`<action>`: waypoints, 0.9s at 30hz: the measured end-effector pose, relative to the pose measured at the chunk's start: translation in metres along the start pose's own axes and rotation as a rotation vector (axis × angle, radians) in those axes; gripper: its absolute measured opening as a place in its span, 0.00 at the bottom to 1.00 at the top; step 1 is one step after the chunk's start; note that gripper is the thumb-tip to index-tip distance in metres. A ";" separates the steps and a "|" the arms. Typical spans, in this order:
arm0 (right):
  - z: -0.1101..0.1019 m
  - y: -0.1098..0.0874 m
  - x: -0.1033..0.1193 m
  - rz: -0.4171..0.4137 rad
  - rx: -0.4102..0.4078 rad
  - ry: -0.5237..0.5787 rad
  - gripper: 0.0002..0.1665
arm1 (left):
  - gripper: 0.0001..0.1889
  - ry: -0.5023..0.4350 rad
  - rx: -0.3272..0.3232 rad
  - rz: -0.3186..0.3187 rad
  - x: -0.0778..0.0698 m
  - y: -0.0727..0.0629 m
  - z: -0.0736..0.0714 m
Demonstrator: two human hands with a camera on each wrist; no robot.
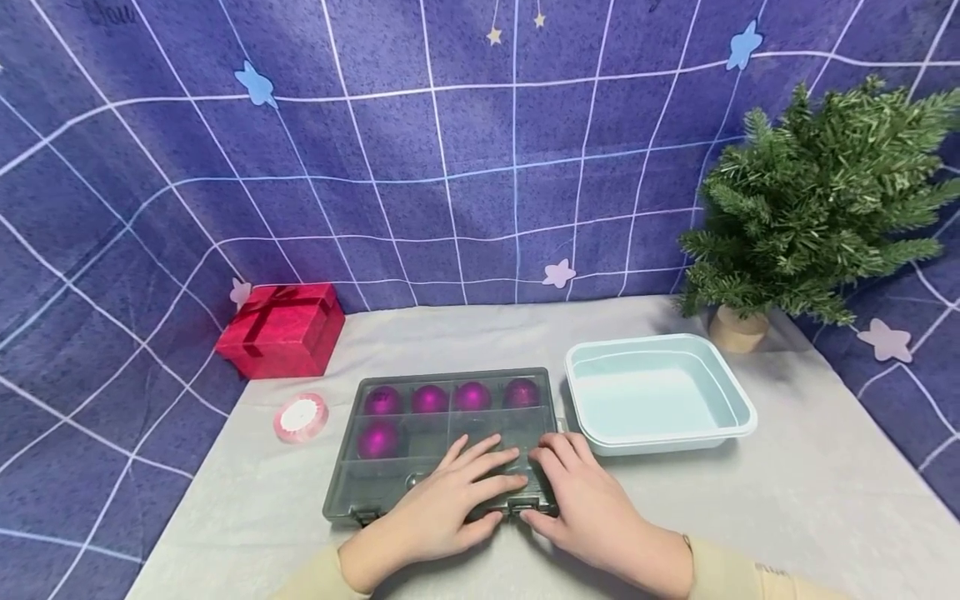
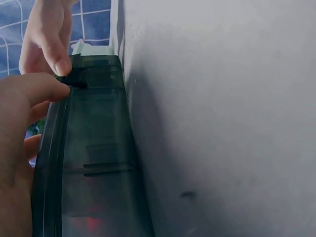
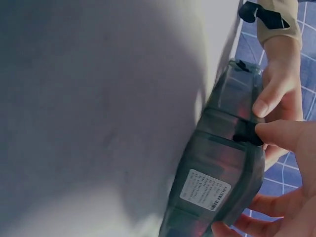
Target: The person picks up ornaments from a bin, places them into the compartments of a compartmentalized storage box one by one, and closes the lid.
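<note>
A dark translucent compartment box point(image 1: 348, 496) lies on the table with its lid down. Several shiny purple balls point(image 1: 382, 402) show through the lid, in its far row and at the left. My left hand point(image 1: 450, 504) rests on the lid with fingers spread and straight, its thumb at the front edge. At the front right corner, my right hand point(image 1: 592, 508) holds the box, fingers bent over the right side and thumb against the front latch point(image 1: 522, 505). In the right wrist view, that thumb touches the black latch point(image 3: 246, 136). A small silvery round thing point(image 1: 412, 481) is partly hidden by my left hand.
A pale blue tray point(image 1: 660, 437) stands just right of the box. Behind it is a small artificial fir tree point(image 1: 810, 200) in a wooden base. On the left are a pink ribbon roll point(image 1: 302, 418) and a red gift box point(image 1: 281, 329). A blue patterned cloth hangs behind.
</note>
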State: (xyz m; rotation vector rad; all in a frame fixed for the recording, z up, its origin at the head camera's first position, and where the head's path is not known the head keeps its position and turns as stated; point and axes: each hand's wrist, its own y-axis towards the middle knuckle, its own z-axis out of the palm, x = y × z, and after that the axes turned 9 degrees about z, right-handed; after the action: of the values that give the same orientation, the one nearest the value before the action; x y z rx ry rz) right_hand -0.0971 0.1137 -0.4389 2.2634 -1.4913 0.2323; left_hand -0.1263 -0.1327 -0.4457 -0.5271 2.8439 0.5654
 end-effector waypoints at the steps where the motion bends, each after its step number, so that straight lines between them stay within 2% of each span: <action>1: -0.001 0.001 0.001 -0.003 0.002 -0.007 0.38 | 0.25 -0.001 -0.002 0.000 0.000 -0.001 0.000; 8: -0.007 0.001 0.005 0.004 0.048 -0.009 0.39 | 0.25 0.010 0.006 0.005 0.000 -0.003 0.003; 12: -0.007 0.003 0.005 0.005 0.039 -0.010 0.39 | 0.24 0.007 0.007 -0.001 0.000 -0.003 0.000; 15: -0.007 0.004 0.004 0.010 0.034 -0.009 0.39 | 0.22 -0.015 -0.012 -0.028 0.000 -0.002 -0.003; 18: -0.008 0.004 0.004 0.013 0.039 -0.004 0.40 | 0.19 0.002 -0.058 -0.093 0.000 -0.003 -0.007; 21: -0.008 0.003 0.004 0.013 0.035 0.003 0.39 | 0.18 0.073 -0.120 -0.182 0.002 -0.009 -0.014; 24: -0.009 0.001 0.004 0.003 0.026 0.005 0.38 | 0.21 0.159 -0.171 -0.289 0.005 -0.024 -0.025; 27: -0.010 0.000 0.004 -0.012 0.028 -0.003 0.37 | 0.23 0.203 -0.216 -0.400 0.009 -0.047 -0.038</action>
State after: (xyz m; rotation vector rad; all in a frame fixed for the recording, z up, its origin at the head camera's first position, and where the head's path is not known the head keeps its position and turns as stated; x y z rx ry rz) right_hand -0.0947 0.1144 -0.4288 2.2947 -1.4842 0.2481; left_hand -0.1213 -0.1913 -0.4287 -1.2189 2.7511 0.7792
